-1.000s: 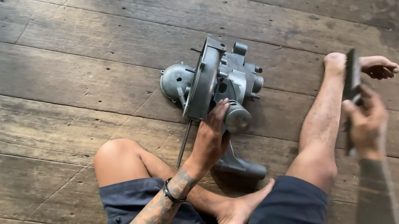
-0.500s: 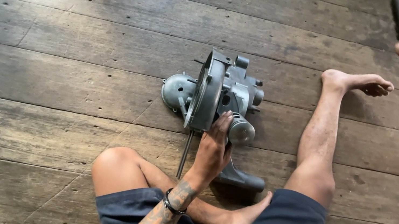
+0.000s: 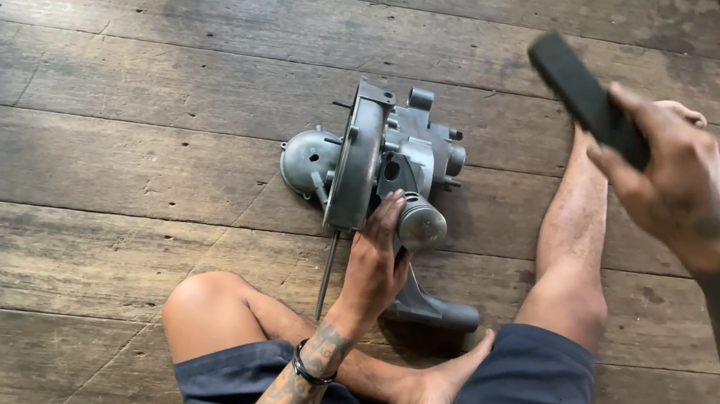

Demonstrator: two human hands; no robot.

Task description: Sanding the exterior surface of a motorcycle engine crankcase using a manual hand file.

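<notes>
Sitting on the weathered grey plank floor point(image 3: 87, 184), I have the grey metal circular-saw body point(image 3: 385, 172) standing on the boards right in front of me, its flat round guard plate on edge and its motor housing to the right of that. Around it there is little else: my bent left knee point(image 3: 208, 308) is near the saw's lower end, my right leg point(image 3: 572, 259) stretches out along the boards just to the saw's right, and my left foot point(image 3: 434, 398) is tucked in under the dark handle part that trails from the saw toward me. A thin dark rod point(image 3: 326, 275) runs down from the guard plate toward my knee. I see no packages, labels or signs on the floor. My left hand point(image 3: 374, 264) lies on the saw at its near side, fingers spread up over the housing beside the round silver end cap point(image 3: 422, 226), resting against it rather than closed around it. My right hand point(image 3: 679, 184) is raised well above the floor, to the right of the saw and apart from it, closed around a flat black rectangular bar point(image 3: 586, 96) that sticks out up and to the left from my fingers, blurred.
</notes>
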